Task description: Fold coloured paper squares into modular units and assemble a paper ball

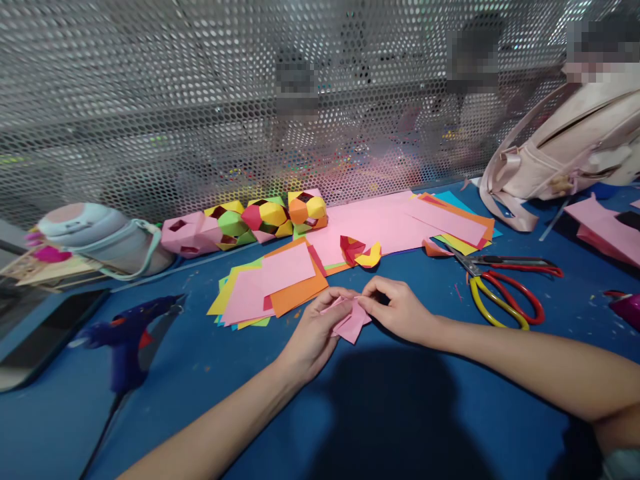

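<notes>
A small folded piece of pink paper [353,324] is pinched between both hands above the blue table. My left hand [316,327] grips its left side, the thumb lying across the top. At the paper's upper right edge, my right hand [393,303] pinches with thumb and forefinger. Just beyond the fingers lie a red folded paper piece [351,250] and a yellow one [370,256]. To the left of my hands sits a fanned stack of coloured paper squares [290,270], pink on top.
Paper balls in several colours [235,227] line the perforated metal screen [240,133]. Scissors [493,293] and a red-handled cutter [525,262] lie right. A blue glue gun [127,343], a phone [55,333] and a plush-topped case [100,233] are left; a pale backpack [565,147] stands back right.
</notes>
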Demonstrator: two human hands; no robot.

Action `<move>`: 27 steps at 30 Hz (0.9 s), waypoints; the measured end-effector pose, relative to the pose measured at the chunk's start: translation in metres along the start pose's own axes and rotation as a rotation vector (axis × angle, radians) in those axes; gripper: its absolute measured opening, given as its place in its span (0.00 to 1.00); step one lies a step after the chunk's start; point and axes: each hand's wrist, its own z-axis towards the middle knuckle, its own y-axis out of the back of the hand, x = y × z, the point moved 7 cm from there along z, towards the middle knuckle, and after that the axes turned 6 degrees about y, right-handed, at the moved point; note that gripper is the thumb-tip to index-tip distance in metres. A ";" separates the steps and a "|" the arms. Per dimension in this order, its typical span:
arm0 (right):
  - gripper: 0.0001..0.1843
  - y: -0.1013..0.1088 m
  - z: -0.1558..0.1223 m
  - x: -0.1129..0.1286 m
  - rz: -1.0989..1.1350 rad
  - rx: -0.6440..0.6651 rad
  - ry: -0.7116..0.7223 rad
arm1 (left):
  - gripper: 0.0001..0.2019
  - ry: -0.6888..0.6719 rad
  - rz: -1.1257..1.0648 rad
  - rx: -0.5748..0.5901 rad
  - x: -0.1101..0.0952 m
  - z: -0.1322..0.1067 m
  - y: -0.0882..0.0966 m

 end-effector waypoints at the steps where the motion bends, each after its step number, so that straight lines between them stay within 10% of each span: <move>1: 0.06 0.000 0.000 0.000 0.002 0.000 0.000 | 0.07 -0.004 0.001 0.002 0.000 0.000 0.000; 22: 0.06 -0.011 -0.001 0.000 -0.055 0.101 -0.032 | 0.07 -0.223 0.206 0.013 -0.009 -0.004 -0.001; 27: 0.06 -0.003 0.001 -0.003 -0.095 -0.017 0.005 | 0.06 -0.301 0.553 -0.148 -0.017 -0.007 0.001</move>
